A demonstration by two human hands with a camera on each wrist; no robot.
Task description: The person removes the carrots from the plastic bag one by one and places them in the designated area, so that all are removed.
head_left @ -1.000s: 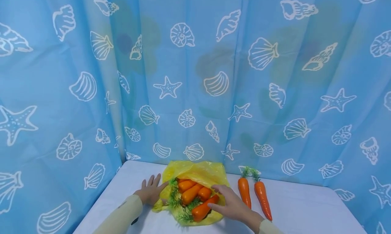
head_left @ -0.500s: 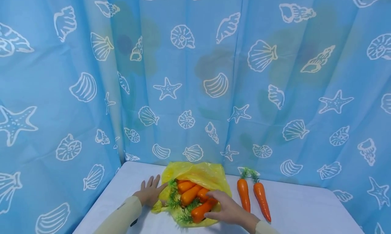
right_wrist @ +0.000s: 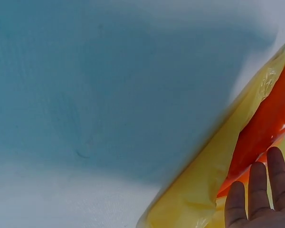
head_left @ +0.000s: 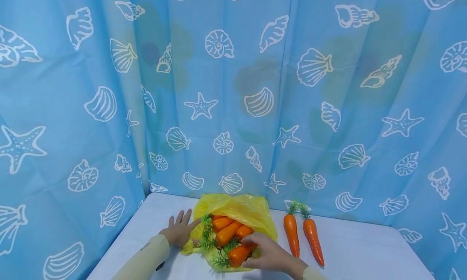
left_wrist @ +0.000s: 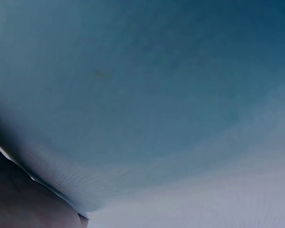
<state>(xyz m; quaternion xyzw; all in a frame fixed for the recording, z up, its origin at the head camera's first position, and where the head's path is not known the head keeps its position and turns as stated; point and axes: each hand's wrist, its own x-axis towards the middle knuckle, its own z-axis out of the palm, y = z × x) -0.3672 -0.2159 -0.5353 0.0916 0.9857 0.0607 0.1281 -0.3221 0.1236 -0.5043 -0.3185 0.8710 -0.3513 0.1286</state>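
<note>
Front carrot (head_left: 238, 256) just beside right hand (head_left: 268, 253) — extended, gripping nothing — left hand (head_left: 180, 232) splayed, touching bag (head_left: 249, 209).

head: above, forward-down | wrists: close-up | head and right wrist share: yellow bag (head_left: 238, 202)

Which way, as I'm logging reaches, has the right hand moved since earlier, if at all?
Yes: the right hand moved left and towards the person, judged against the rightmost carrot.

Carrots (head_left: 227, 233) lie in a bag (head_left: 248, 203) on the counter (head_left: 350, 247), two loose carrots (head_left: 291, 233) to its right, a curtain (head_left: 233, 109) behind.
</note>
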